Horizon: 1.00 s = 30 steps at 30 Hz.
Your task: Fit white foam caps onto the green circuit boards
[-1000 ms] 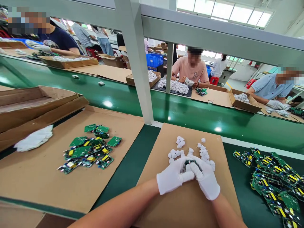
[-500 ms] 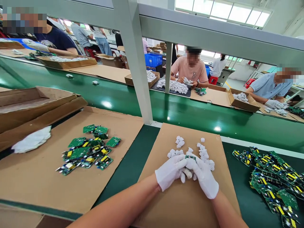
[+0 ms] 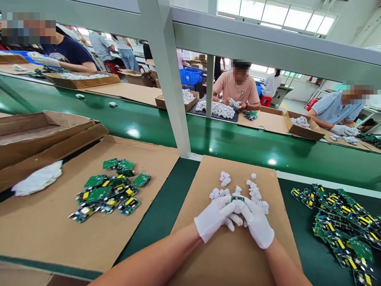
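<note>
Both my hands wear white gloves and meet over the cardboard sheet (image 3: 235,262). My left hand (image 3: 212,218) and my right hand (image 3: 257,223) are closed together on a small green circuit board (image 3: 237,198), whose far edge shows above the fingertips. Part of a white piece (image 3: 237,219) shows below the thumbs; whether it is joined to the board is hidden. Small white crumpled pieces lie just beyond the hands, some in a left group (image 3: 219,193) and others in a right row (image 3: 255,193).
Circuit boards lie in a left pile (image 3: 102,192) and a larger right pile (image 3: 342,222). A white glove (image 3: 38,178) rests near an open carton (image 3: 53,137). A grey post (image 3: 171,87) rises before the green conveyor belt (image 3: 143,129). Several people work across it.
The circuit board's edge has tipped up and shows more between my fingers. Two small white pieces on the belt have shifted left. My hands stay in nearly the same place.
</note>
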Each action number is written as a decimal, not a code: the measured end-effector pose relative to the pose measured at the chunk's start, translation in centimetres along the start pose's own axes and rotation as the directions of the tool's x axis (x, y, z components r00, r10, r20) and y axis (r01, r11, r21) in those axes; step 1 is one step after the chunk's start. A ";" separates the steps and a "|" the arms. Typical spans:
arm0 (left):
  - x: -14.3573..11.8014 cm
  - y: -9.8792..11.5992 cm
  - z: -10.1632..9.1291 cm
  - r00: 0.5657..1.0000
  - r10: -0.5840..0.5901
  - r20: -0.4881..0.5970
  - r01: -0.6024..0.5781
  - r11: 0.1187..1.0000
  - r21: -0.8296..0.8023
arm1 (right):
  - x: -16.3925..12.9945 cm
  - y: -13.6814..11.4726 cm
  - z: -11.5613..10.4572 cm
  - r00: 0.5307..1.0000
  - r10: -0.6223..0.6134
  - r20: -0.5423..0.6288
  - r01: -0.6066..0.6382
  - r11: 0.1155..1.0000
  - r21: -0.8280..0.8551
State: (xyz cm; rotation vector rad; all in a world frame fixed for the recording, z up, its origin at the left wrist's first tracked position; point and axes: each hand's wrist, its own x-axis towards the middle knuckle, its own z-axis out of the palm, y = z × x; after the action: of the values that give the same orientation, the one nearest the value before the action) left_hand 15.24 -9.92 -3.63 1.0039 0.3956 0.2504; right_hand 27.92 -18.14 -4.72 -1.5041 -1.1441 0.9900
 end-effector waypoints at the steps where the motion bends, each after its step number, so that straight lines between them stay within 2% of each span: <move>1: 0.0 -0.1 -0.1 1.000 -0.002 -0.008 0.002 1.000 0.021 | 0.0 0.0 0.1 1.000 0.000 -0.024 0.000 1.000 -0.018; 4: 0.0 -0.2 -0.1 1.000 0.018 -0.026 -0.017 0.998 0.068 | 0.1 -0.2 0.2 1.000 0.009 -0.001 -0.009 1.000 -0.012; 9: -0.1 0.1 0.2 0.995 0.079 0.063 -0.085 0.992 0.097 | 0.0 -0.7 0.4 0.994 -0.088 -0.064 0.080 0.990 -0.113; 14: 0.4 -0.6 -0.2 0.996 0.066 -0.068 -0.058 0.992 0.113 | -0.1 -0.8 0.6 0.997 -0.071 -0.004 0.070 0.994 -0.086; 19: 0.5 -0.8 -0.6 0.998 0.056 -0.015 -0.056 0.998 0.010 | 0.1 -0.4 0.4 0.996 -0.083 0.016 0.085 0.990 -0.113; 24: 0.2 -0.6 -0.2 0.998 0.051 -0.041 -0.048 0.997 0.059 | 0.3 0.4 0.0 0.985 -0.156 -0.067 0.133 0.954 -0.270; 30: 0.4 -0.9 -0.5 0.998 0.038 -0.049 -0.039 0.999 -0.021 | 0.0 0.1 0.2 0.990 -0.135 -0.028 0.123 0.957 -0.263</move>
State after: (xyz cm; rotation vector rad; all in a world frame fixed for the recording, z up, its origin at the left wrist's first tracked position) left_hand 15.43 -9.88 -4.69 0.9857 0.4170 0.3139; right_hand 27.77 -18.16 -4.89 -1.6252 -1.3622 0.7335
